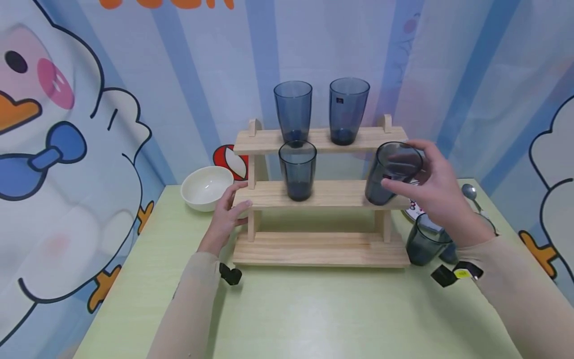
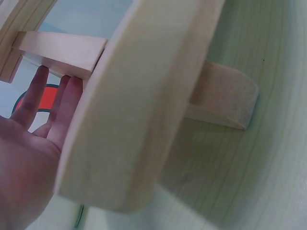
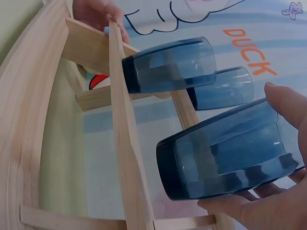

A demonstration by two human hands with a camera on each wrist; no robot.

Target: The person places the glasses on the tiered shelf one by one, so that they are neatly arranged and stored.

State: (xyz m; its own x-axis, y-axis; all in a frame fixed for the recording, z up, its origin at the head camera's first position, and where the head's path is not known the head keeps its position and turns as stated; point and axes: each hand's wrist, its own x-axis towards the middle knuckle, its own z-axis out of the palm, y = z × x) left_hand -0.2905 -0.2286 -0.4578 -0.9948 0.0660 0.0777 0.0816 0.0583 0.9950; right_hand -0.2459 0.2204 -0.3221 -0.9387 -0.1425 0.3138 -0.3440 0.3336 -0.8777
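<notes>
A blue-grey drinking glass [image 1: 381,182] is held in my right hand [image 1: 432,189], thumb on its near side and fingers round the far side. It tilts a little, its base close over the right end of the middle board of a three-tier wooden shelf [image 1: 332,197]. My left hand [image 1: 226,214] grips that board's left end, with some fingers hidden behind the wood. A second glass [image 1: 298,174] stands upright left of centre on the middle tier. Two more glasses, one on the left [image 1: 293,112] and one with a dark label [image 1: 349,112], stand on top.
On the table [image 1: 314,314], a white bowl [image 1: 204,192] sits left of the shelf. By its right side stands another glass [image 1: 423,244], with a spoon [image 1: 470,193] and a partly hidden patterned plate [image 1: 410,212] behind. A printed curtain [image 1: 193,75] hangs close behind.
</notes>
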